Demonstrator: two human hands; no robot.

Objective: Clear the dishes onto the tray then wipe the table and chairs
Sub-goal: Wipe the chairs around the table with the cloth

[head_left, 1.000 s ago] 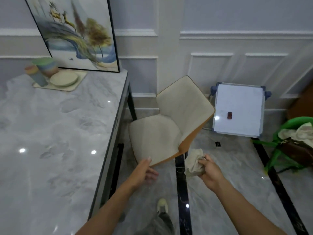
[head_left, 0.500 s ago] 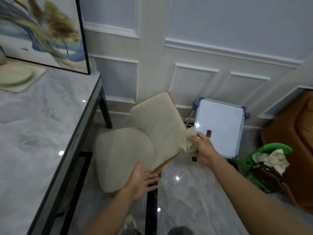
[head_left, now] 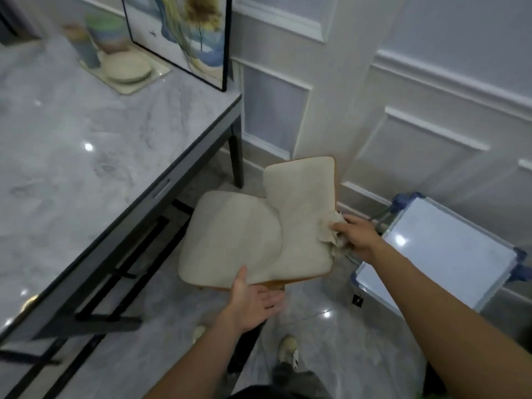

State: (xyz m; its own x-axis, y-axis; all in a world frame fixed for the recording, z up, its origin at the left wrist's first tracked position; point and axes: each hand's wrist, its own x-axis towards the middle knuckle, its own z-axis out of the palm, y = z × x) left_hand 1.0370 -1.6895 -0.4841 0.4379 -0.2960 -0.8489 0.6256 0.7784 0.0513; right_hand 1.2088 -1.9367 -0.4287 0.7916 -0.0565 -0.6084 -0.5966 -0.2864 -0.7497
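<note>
Beige tray (head_left: 126,88): on glossy marble table (head_left: 86,133), holds stacked round plates (head_left: 127,67), blurred cups (head_left: 105,33).
Chair (head_left: 230,234): padded cream fabric, beside table.
Right hand (head_left: 358,236): clutches crumpled cloth (head_left: 331,226) against chair back.
Left hand (head_left: 253,302): relaxed, fingers straight, thumb on seat edge.

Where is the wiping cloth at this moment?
In the head view, right of centre: the cloth is bunched in the right hand against the right edge of the chair backrest, just left of the whiteboard.
</note>
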